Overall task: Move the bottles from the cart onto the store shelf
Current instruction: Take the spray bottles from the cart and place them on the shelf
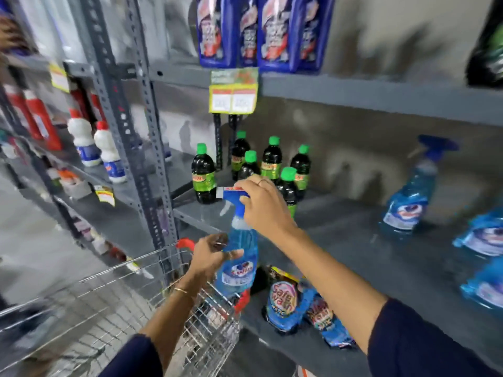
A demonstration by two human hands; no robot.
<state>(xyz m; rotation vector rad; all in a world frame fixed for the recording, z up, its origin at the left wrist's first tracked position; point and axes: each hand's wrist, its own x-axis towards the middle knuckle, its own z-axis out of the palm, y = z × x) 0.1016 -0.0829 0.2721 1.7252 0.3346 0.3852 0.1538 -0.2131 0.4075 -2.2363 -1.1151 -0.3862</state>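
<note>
Grey metal shelf (pixel 353 235) – behind the right hand (pixel 262 205), a cluster of green-capped dark bottles (pixel 272 159), upright. Well right of the hand: one blue spray bottle (pixel 408 197) standing; blue refill pouches (pixel 481 238) at the edge.

"Safewash" legible on blue pouch (pixel 283 303) lying on shelf (pixel 367 257); other labels, price tags too blurred.

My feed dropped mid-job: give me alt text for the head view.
Both hands hold a blue spray bottle above a wire cart: the right hand at its trigger top, the left hand around its body. Behind, a grey shelf carries green-capped dark bottles and another spray bottle.
</note>
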